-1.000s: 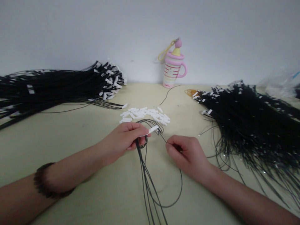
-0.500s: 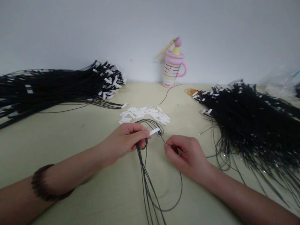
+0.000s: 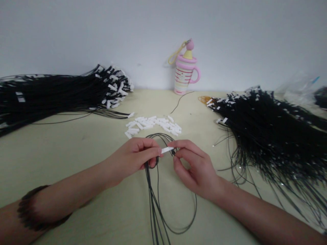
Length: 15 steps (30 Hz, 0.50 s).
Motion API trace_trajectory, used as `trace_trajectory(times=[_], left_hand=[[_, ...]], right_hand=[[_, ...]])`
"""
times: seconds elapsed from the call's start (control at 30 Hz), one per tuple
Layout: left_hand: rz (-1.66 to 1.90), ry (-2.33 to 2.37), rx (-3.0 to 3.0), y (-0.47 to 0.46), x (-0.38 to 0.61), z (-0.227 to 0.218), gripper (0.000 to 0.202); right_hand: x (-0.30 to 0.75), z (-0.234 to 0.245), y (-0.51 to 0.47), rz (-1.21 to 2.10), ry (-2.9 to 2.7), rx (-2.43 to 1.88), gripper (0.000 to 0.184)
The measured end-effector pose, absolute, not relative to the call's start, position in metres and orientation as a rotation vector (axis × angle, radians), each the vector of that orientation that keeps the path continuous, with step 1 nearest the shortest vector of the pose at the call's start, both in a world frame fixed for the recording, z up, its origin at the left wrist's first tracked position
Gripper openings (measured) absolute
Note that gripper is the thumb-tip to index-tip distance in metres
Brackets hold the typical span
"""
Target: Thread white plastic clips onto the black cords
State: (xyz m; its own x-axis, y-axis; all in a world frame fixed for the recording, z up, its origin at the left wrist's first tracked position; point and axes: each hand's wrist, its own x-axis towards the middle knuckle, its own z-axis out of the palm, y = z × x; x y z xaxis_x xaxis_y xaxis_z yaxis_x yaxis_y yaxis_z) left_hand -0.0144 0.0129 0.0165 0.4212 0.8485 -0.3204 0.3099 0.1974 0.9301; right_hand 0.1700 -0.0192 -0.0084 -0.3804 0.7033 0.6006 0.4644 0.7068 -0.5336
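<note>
Between the thumb and fingers of my left hand [image 3: 139, 154] is a white connector housing [image 3: 167, 149], its right end sticking out. Thin black wires [image 3: 150, 190] loop above that hand and hang down below it over the table. My right hand [image 3: 195, 166] is at the connector's right end, its index fingertip touching the top. The thumb and other fingers there pinch a black wire close to the connector; the wire's tip is hidden. Behind my hands lies a loose pile of white connector housings [image 3: 149, 123].
A thick bundle of black wires with white ends [image 3: 63, 92] lies at left. Another large heap of black wires [image 3: 276, 129] covers the right side, with orange rubber bands [image 3: 205, 99] and a clear plastic bag [image 3: 298, 88] nearby. A pink striped cup [image 3: 183, 76] stands against the wall.
My right hand has moved left and up along the wire to the connector, and its index finger now touches it. My left hand keeps its hold. The view has shifted slightly.
</note>
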Motion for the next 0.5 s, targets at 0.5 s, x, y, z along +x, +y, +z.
trace_trajectory(times=[0.5], left_hand=[[0.828, 0.985, 1.612, -0.013, -0.022, 0.057, 0.017]], right_hand=[[0.183, -0.002, -0.011, 1.338, -1.786, -1.007, 0.015]])
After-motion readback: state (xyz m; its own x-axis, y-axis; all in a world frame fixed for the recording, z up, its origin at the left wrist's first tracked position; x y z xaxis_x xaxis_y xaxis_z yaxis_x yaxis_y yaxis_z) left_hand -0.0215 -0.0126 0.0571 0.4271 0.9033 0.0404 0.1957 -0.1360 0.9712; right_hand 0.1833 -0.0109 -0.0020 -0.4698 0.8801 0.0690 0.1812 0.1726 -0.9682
